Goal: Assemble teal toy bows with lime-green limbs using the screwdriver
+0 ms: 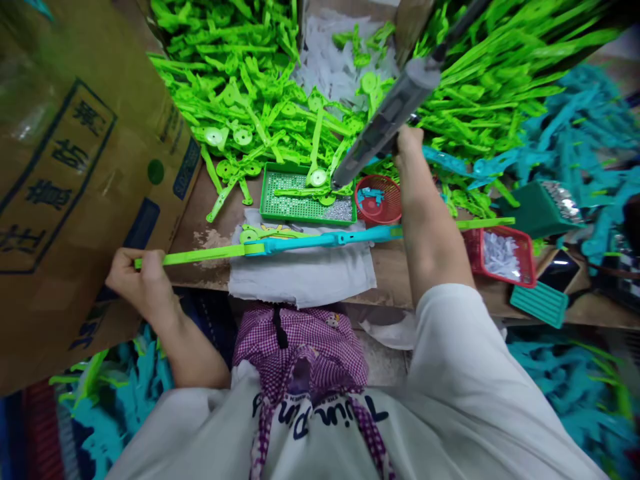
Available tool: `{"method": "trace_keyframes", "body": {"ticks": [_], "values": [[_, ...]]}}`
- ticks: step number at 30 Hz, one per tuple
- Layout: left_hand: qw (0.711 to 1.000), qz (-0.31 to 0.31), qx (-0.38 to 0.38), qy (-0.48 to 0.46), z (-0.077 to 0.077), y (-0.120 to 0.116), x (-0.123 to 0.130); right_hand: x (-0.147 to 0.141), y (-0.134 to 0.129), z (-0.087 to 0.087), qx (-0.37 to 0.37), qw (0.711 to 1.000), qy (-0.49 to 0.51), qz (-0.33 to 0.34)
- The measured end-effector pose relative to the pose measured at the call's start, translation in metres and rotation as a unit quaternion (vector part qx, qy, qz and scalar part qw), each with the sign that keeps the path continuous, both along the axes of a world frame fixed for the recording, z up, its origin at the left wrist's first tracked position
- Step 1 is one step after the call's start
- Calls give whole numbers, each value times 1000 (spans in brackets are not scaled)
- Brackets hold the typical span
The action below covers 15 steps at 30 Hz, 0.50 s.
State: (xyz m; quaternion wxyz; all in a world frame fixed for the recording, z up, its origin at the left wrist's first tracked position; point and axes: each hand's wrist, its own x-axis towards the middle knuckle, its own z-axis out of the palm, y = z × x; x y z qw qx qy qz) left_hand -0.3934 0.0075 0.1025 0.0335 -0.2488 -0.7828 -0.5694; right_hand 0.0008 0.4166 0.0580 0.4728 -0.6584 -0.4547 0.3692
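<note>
Gripping one end of a long green-and-blue plastic strip (320, 241), the left hand (145, 292) is holding it between closed thumb and fingers, beside a cardboard box (127, 160). From that hand the strip is stretching rightward above a white cloth (305, 281) on the counter (393, 272) and passing beneath the right forearm (433, 227). The right hand (411, 139) is showing partly behind a tilted grey electric screwdriver (387, 117); its fingers are hidden, so I cannot tell its grasp. Nearer than that hand, a red basket (384, 215) is holding blue pieces (370, 196).
</note>
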Motion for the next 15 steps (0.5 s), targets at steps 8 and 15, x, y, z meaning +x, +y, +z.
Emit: {"method": "trace_keyframes", "body": {"ticks": [8, 15], "values": [[1000, -7, 9, -10, 1, -1, -2, -17, -6, 15, -59, 995, -46, 70], [999, 5, 5, 51, -19, 1, 2, 35, -222, 38, 212, 880, -304, 296]]}}
